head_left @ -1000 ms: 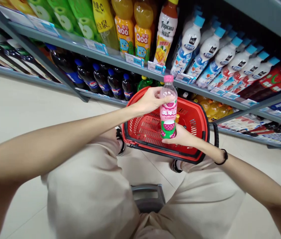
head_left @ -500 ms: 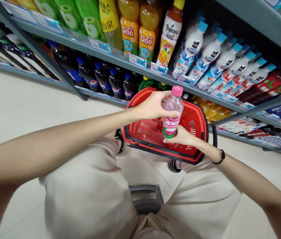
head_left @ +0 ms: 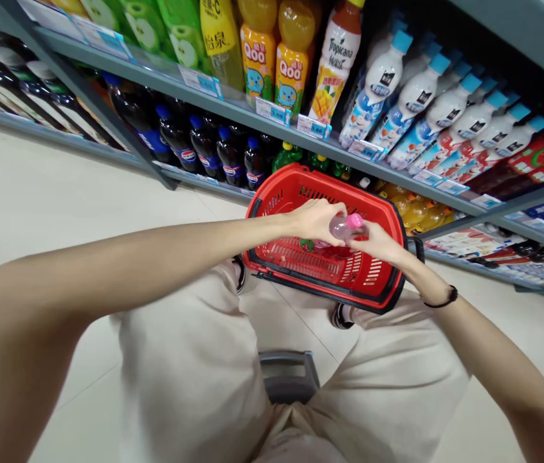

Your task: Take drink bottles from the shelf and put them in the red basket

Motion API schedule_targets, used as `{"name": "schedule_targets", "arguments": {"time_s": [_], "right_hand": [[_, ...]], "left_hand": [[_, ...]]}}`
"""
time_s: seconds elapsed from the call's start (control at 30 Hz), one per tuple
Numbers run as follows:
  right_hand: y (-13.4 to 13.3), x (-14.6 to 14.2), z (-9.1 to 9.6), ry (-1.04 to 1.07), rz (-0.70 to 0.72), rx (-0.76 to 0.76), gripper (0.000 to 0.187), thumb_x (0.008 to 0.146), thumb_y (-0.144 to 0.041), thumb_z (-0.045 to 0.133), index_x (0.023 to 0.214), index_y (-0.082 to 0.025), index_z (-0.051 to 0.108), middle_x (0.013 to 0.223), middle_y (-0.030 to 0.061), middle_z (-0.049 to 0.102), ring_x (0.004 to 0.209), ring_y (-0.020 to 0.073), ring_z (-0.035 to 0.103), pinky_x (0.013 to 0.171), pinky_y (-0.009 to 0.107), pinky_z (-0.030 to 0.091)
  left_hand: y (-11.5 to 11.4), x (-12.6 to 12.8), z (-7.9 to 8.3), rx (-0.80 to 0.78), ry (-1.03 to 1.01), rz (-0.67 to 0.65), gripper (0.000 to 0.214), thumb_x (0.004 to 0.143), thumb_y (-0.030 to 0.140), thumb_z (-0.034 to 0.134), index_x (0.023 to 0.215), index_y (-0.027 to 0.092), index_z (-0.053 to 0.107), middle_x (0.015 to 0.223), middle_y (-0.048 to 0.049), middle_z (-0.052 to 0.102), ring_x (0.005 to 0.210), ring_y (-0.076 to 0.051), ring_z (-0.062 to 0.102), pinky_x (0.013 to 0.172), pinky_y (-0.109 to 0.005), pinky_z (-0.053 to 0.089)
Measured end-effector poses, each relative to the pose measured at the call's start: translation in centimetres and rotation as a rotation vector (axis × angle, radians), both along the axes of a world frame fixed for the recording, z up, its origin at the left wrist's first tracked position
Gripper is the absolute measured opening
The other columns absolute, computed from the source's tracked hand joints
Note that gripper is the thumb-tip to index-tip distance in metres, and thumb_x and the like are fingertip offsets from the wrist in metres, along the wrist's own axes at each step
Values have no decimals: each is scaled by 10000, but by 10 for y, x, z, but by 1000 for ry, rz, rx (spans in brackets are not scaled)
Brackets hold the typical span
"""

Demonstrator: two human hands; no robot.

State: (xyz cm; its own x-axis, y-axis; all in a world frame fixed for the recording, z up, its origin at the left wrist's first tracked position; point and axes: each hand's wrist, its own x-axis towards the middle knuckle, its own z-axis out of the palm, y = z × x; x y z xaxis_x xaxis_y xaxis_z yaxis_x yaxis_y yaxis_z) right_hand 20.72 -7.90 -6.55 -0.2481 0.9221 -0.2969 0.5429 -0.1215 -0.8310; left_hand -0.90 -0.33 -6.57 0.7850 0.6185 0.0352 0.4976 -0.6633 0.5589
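Over the interior of the red plastic basket with black trim [head_left: 279, 183], a clear plastic bottle with a bright pink cap [head_left: 338, 227] tilts between both hands — its long axis slanting from the cap, towards the basket's right end, to a green lower part left of the basket's middle. The left hand's [head_left: 321, 220] fingers wrap the shoulder; the right hand's [head_left: 379, 243], nearer the cap, close on that end. The pink-and-green label is largely hidden; whether the base touches the basket is unclear.
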Motion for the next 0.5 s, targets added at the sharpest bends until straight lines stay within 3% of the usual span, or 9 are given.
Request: {"name": "schedule_targets", "arguments": {"time_s": [0.1,0.2,0.33,0.5], "right_hand": [[-1,13,10,-30,-5,-34,345,830,-219,629,1164,-134,622,942,92,774,777,182,709,755,311,581],[-2,18,20,-317,188,-81,231,903,-260,582,1080,-140,669,828,63,756,716,167,686,710,271,524],[0,13,25,-717,410,-274,244,949,-358,618,1063,-165,714,913,78,766,752,197,702,632,269,454],[-2,6,28,-783,421,-273,283,1000,-401,567,1079,-172,714,1024,112,761,846,239,720,644,291,448]], "left_hand": [[14,-2,-21,-13,104,31,792,664,663,783,1268,170,643,1057,-131,764,976,-338,721,764,-338,500],[28,-4,-42,-43,263,51,813,634,678,781,1249,161,664,1105,-145,760,1001,-349,710,779,-351,507],[42,-4,-67,-29,461,-17,678,603,621,808,1080,145,733,1002,-137,761,939,-318,706,746,-332,503],[58,3,-89,-81,650,-27,609,526,554,891,931,118,759,937,-142,749,904,-296,699,787,-326,504]]}}
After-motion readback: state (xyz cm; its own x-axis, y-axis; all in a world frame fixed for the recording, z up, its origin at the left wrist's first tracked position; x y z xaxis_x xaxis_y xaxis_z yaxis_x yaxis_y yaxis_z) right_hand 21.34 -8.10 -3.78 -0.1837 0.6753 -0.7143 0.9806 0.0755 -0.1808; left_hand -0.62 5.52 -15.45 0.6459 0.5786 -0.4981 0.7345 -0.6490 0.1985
